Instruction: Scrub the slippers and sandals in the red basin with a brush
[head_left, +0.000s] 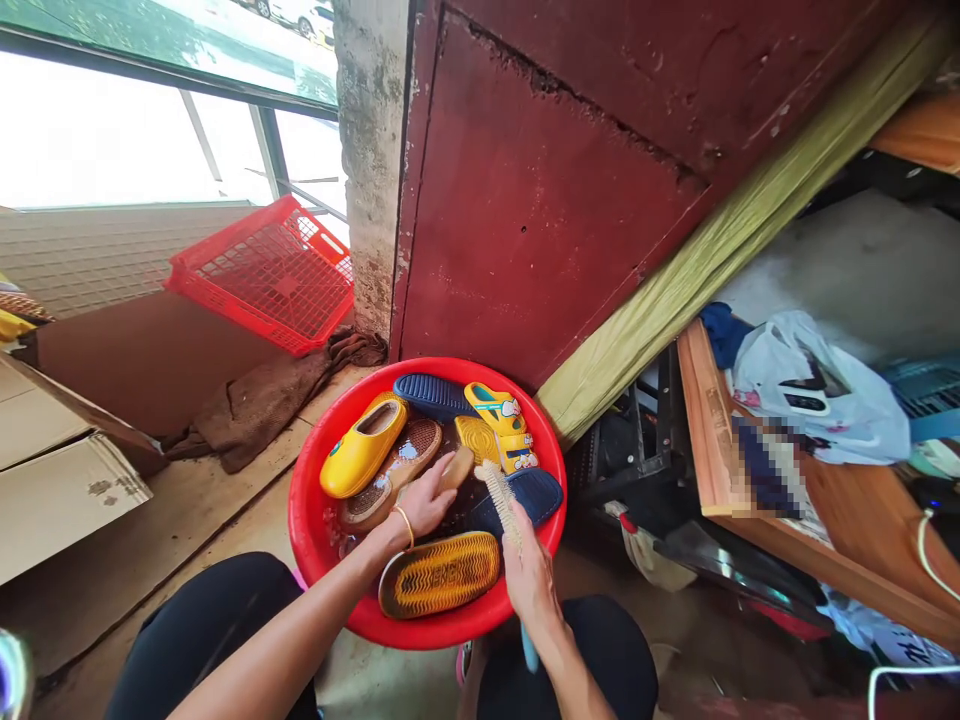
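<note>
Red plastic basin of slippers; hands apart, left hand gripping a tan oval block, right hand a bristle brush; red crate tilted beyond.

A basin is set on the floor, with slippers laid in it and a brush held over them in the right hand. A door stands behind the basin; a crate is propped left of that door, above a rag. Cardboard is placed left, and a bag lies on a board right.
</note>
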